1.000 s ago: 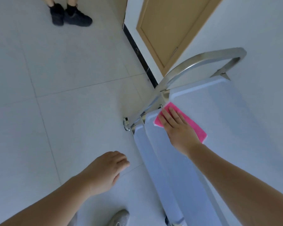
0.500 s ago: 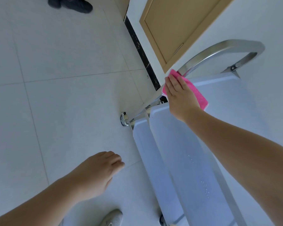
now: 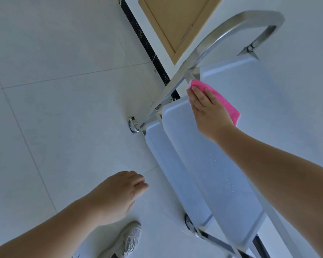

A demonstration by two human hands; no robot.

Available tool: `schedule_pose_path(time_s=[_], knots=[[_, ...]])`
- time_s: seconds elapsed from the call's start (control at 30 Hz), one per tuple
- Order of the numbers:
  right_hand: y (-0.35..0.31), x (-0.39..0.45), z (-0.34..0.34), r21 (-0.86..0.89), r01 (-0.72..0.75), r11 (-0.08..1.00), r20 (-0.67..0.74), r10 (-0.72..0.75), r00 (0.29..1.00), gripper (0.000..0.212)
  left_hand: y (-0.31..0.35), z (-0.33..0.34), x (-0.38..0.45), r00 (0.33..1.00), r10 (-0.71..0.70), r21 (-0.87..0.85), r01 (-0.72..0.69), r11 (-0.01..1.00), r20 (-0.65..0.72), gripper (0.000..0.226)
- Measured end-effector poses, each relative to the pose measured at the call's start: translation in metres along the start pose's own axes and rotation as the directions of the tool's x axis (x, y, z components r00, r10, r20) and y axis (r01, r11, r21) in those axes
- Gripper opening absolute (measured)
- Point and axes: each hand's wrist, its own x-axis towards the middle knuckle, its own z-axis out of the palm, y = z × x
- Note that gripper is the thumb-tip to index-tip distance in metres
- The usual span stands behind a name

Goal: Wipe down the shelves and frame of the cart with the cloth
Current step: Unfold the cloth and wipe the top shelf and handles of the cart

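The right hand (image 3: pixel 208 110) is pressing the pink cloth (image 3: pixel 222 101), fingers flat, at the cart (image 3: pixel 222 174) shelf's far corner against the frame (image 3: pixel 190 77); the left hand (image 3: pixel 117 192) is hanging relaxed, holding nothing

Floor (image 3: pixel 63 108): large pale grey-white tiles w/ thin grout lines, matte, lit evenly by soft daylight. White wall (image 3: pixel 306 43) at upper right. Black speckled skirting strip (image 3: pixel 153 53) runs diagonally along wall base. Light wood door (image 3: pixel 175 21) set in wall, w/ paler frame edge & recessed panel. Grey sneaker (image 3: pixel 127 241) on tiles at bottom centre, beside lower frame edge.
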Motion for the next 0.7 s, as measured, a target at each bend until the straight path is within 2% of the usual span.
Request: schedule_pose_path(time_s=[0.3,0.7], knots=[[-0.017,-0.084,0.022,0.036,-0.020,0.999,0.078,0.017,0.997,0.064,0.003,-0.005,0.016,0.998,0.012,-0.032,-0.010,0.999,0.060,0.036],[-0.031,-0.169,0.043,0.126,-0.021,0.992,0.115,0.007,0.993,0.061,0.046,0.010,0.049,0.985,0.161,-0.056,-0.158,0.986,0.055,0.035]])
